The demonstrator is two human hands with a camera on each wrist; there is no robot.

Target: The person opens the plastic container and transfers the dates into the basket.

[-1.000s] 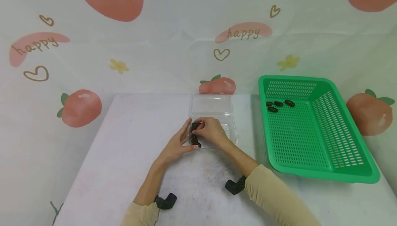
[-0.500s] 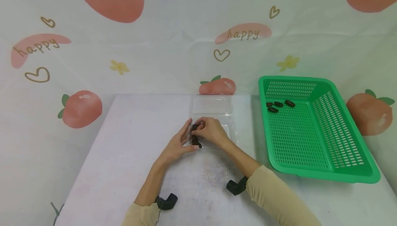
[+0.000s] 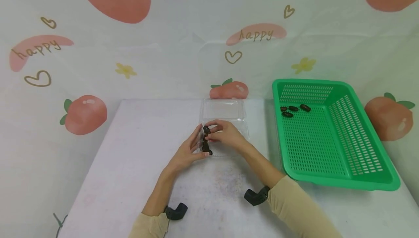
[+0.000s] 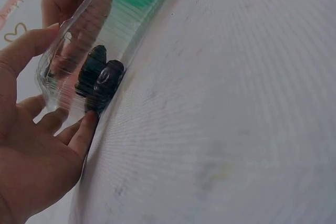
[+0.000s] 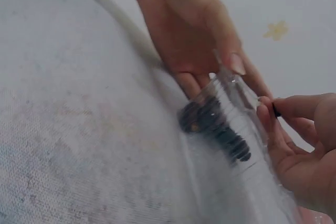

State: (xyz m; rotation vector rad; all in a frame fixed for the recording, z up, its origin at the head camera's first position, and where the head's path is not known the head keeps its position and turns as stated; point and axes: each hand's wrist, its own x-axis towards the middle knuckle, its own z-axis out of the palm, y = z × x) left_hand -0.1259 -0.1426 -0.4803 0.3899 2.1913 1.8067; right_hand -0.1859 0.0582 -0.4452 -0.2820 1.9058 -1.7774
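Observation:
A clear plastic box [image 3: 226, 150] lies with its lid [image 3: 223, 110] folded back. Along its left side, dark brown dates [image 3: 206, 147] form a row; through the clear wall they show dark in the left wrist view [image 4: 107, 77] and the right wrist view [image 5: 210, 119]. My left hand [image 3: 184, 156] rests against the box's left side, thumb at the near corner and fingers spread [image 4: 37, 150]. Over the box, my right hand [image 3: 227, 134] pinches a small dark piece [image 5: 277, 109], apparently a date, between thumb and finger in the right wrist view. Its fingers partly hide the row.
A green basket [image 3: 337, 183] stands on the right of the white table [image 3: 131, 150], with several dates [image 3: 305, 108] at its back left. Behind the table hangs a printed cloth [image 3: 176, 60]. Black wrist devices [image 3: 176, 212] sit at both sleeves.
My right hand and forearm have shifted slightly to the right, and its fingers are more spread. The farthest date in the row shows more plainly. My left hand has stayed in place.

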